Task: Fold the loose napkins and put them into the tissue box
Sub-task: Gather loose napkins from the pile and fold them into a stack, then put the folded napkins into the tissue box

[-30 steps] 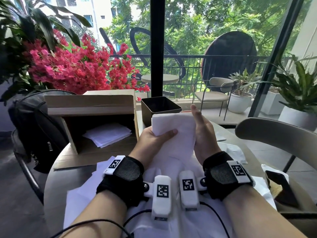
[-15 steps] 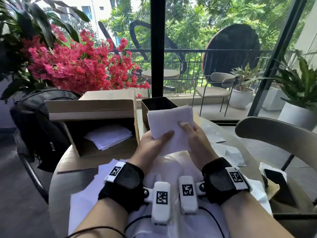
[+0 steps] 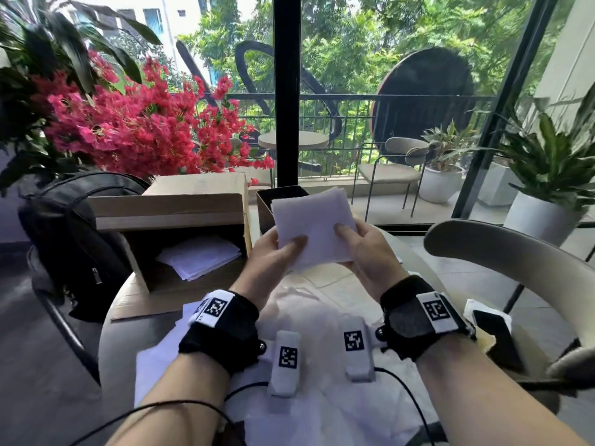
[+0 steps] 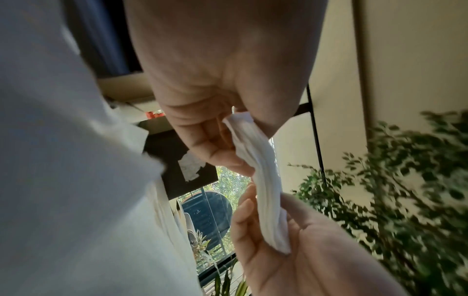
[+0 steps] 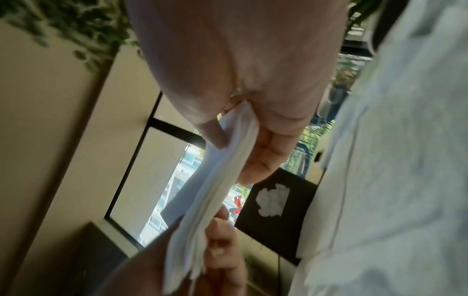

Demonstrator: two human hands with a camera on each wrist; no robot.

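Hands both up above round tabletop [image 3: 128, 320]: left hand [image 3: 269, 254] and right hand [image 3: 367, 249] each pinch folded white paper napkin [image 3: 314, 220], thumbs on near face. Napkin held just in front of open black square tissue box [image 3: 267, 204]. Loose white napkins [image 3: 322, 410] lie below.

We're in a café-style seating corner by a balcony: round grey table [image 3: 128, 320] in front, curved beige chair back [image 3: 502, 252] at three o'clock, floor-to-ceiling black-framed glass [image 3: 286, 91] at twelve, outdoor round table [image 3: 293, 140] and cushioned metal chair [image 3: 391, 165] beyond, potted green plants [image 3: 547, 162] at two.
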